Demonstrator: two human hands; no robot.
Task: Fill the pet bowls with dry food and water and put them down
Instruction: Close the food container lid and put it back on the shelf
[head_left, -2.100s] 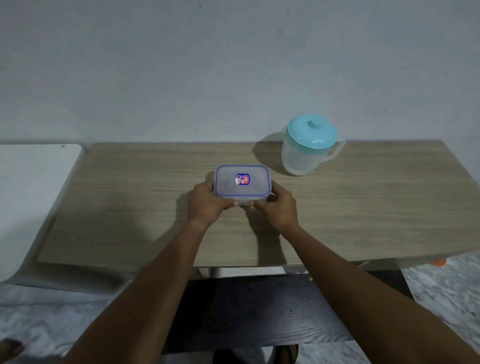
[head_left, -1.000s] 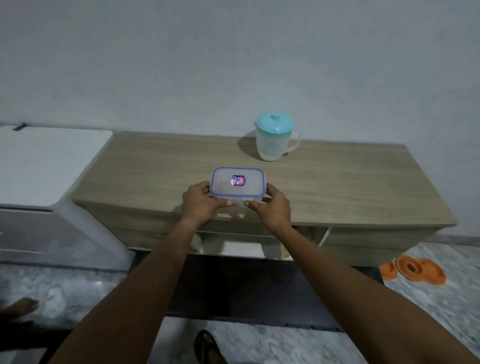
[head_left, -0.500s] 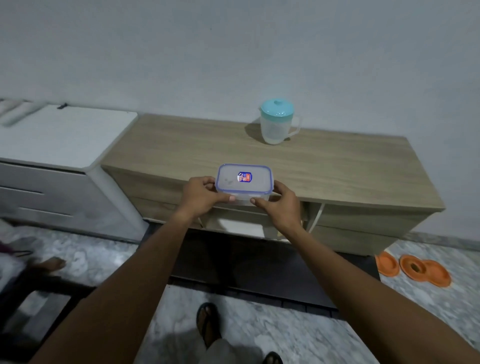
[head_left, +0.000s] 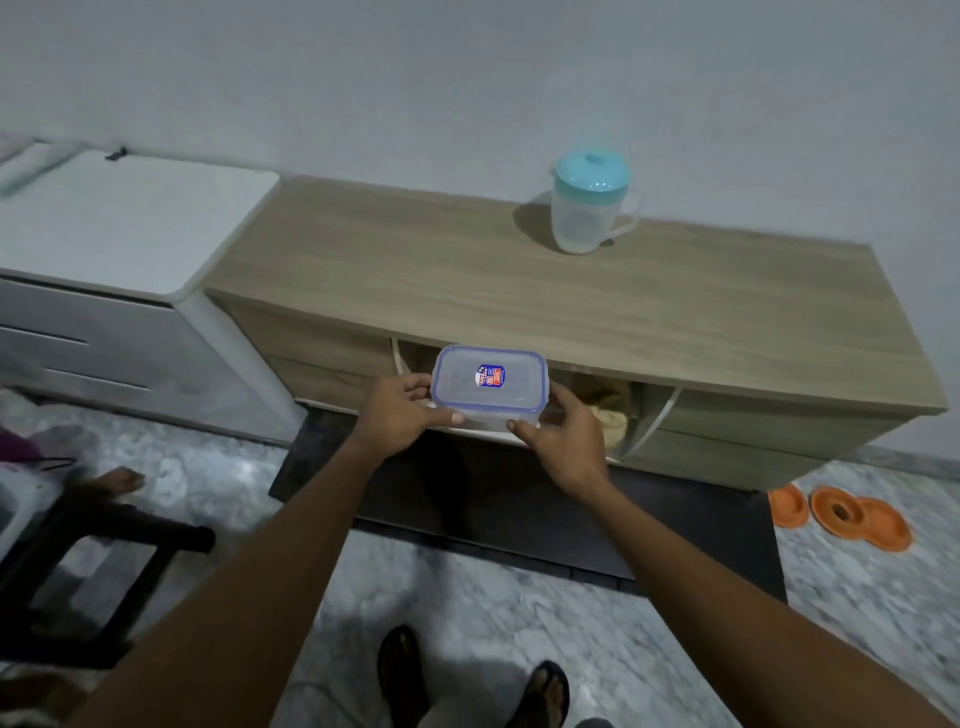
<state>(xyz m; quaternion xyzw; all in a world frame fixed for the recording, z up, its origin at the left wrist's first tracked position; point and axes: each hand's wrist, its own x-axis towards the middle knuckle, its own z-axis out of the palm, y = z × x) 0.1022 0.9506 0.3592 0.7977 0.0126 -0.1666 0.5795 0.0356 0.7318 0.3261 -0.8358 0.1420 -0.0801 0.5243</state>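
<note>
A clear plastic container (head_left: 488, 387) with a blue-rimmed lid and a small label is held in the air in front of the wooden cabinet (head_left: 597, 306). My left hand (head_left: 402, 415) grips its left side and my right hand (head_left: 563, 434) grips its right side. Its contents cannot be made out. A translucent jug (head_left: 589, 210) with a teal lid stands at the back of the cabinet top, near the wall. Orange pet bowls (head_left: 841, 514) lie on the floor at the right, beside the cabinet's end.
A white chest of drawers (head_left: 119, 270) adjoins the cabinet on the left. A dark mat (head_left: 519, 504) lies on the marble floor before the cabinet. A black chair frame (head_left: 93, 561) and another person's foot (head_left: 122, 480) are at the left. My sandalled feet (head_left: 467, 680) show at the bottom.
The container has been lifted off the cabinet top and carried back toward me; the view has pulled away, bringing the floor, the orange bowls and my feet into sight.
</note>
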